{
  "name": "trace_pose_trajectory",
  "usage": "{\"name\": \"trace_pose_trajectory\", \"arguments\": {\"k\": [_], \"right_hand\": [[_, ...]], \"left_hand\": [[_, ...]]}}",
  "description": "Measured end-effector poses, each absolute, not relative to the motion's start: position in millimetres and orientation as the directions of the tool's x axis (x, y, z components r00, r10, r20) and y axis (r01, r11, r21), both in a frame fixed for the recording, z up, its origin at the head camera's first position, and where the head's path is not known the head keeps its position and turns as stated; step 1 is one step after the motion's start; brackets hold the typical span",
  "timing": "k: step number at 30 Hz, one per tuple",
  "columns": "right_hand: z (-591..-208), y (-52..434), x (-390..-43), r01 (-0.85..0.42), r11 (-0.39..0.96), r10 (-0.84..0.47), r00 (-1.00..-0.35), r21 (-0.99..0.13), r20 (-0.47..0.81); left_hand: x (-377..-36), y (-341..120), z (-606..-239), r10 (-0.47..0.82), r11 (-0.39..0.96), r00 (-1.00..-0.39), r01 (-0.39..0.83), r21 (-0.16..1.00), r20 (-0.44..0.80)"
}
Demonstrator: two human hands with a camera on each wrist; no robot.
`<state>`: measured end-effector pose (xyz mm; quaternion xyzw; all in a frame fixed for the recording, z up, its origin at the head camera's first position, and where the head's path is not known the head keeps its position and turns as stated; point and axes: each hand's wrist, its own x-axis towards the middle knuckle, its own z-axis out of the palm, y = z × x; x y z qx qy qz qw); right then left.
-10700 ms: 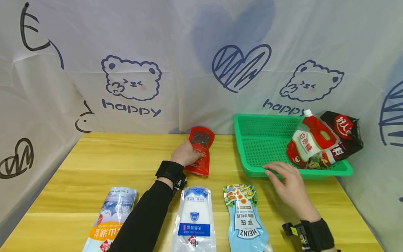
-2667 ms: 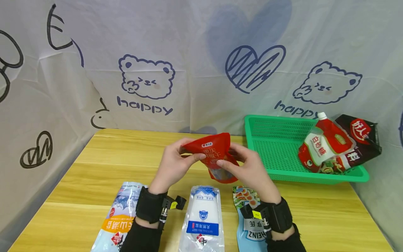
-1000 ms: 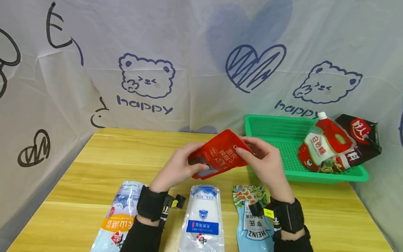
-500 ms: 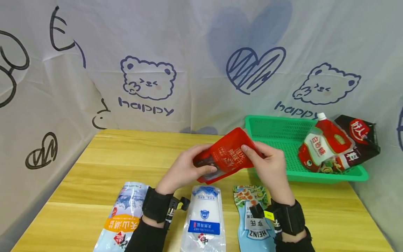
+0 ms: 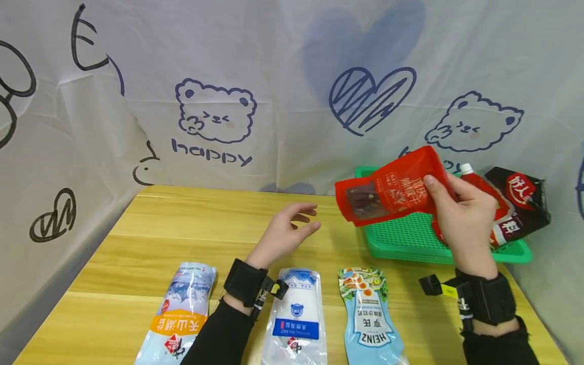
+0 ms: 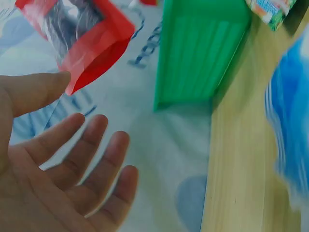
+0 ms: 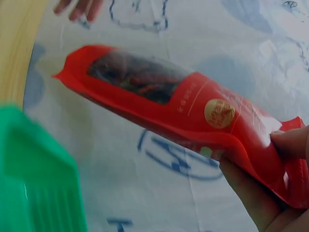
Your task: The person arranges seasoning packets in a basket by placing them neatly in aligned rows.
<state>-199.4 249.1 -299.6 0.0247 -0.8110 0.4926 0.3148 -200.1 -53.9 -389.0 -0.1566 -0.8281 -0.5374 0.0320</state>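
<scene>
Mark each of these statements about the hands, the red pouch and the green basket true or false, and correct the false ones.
1. The right hand holds the red pouch above the green basket. True.
2. The left hand grips the pouch too. False: it is open and holds nothing.
3. The basket is empty. False: packets lie at its right end, among them a dark packet.
4. Three packets lie along the table's near edge, among them the Heinz pouch. True.

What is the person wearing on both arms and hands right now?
Both hands, left hand and right hand, are bare. Each arm has a black sleeve and a wide black wrist strap carrying a small black camera mount with a yellow label.
</scene>
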Motion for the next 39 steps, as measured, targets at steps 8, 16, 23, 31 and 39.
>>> {"name": "trace_pose_trajectory", "arguments": {"k": [8, 16, 23, 31, 39], "right_hand": [[-277, 301, -227, -0.04, 0.661, 0.412, -0.816, -0.749, 0.407], [-292, 332, -253, 0.074, 0.792, 0.308, -0.906, -0.607, 0.292], [-315, 345, -270, 0.03, 0.881, 0.177, -0.946, -0.473, 0.27], [-329, 353, -279, 0.051, 0.926, 0.151, -0.958, -0.375, 0.243], [-339, 352, -284, 0.031, 0.936, 0.123, -0.962, -0.351, 0.244]], "left_hand": [[-213, -10, -385, 0.329, 0.508, -0.944, 0.21, 0.835, 0.038], [-224, 24, -387, 0.349, 0.548, -0.937, 0.219, 0.808, 0.017], [-227, 55, -385, 0.303, 0.627, -0.953, 0.184, 0.757, -0.019], [-225, 69, -382, 0.271, 0.668, -0.96, 0.131, 0.733, -0.075], [-228, 67, -383, 0.288, 0.724, -0.956, 0.177, 0.667, -0.06]]}}
